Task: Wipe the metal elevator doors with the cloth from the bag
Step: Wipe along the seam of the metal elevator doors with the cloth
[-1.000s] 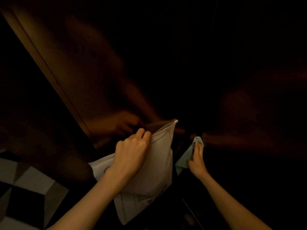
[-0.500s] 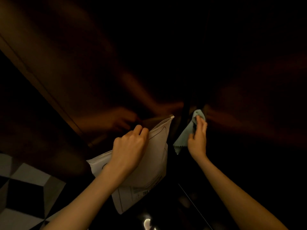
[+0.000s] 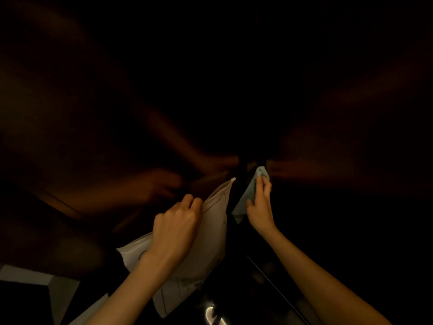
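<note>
Dark, brownish metal elevator doors [image 3: 98,127] fill nearly everything in front of me, dim and glossy, with blurred reflections of my own arms and hands spread across both panels on either side of the black vertical seam where they meet. My left hand [image 3: 175,228] is curled around the upper edge of the white bag [image 3: 210,242], fingers folded over the rim and knuckles toward me, so the flat bag hangs tilted from my grip with its top corner pointing up toward the seam and its printed lower end dangling past my forearm. My right hand [image 3: 260,207] pinches the pale blue-green cloth [image 3: 248,195] between thumb and fingers and holds it up against the door just to the right of the seam; the upper bunch of the cloth sits at my fingertips, and the loose remainder trails down and to the left below my thumb. Bag and cloth are near each other but apart, with the dark seam between them. Low at the left, a patch of floor [image 3: 63,292] shows pale and dark tile shapes, and a small bright glint lies on the dark threshold below the bag.
</note>
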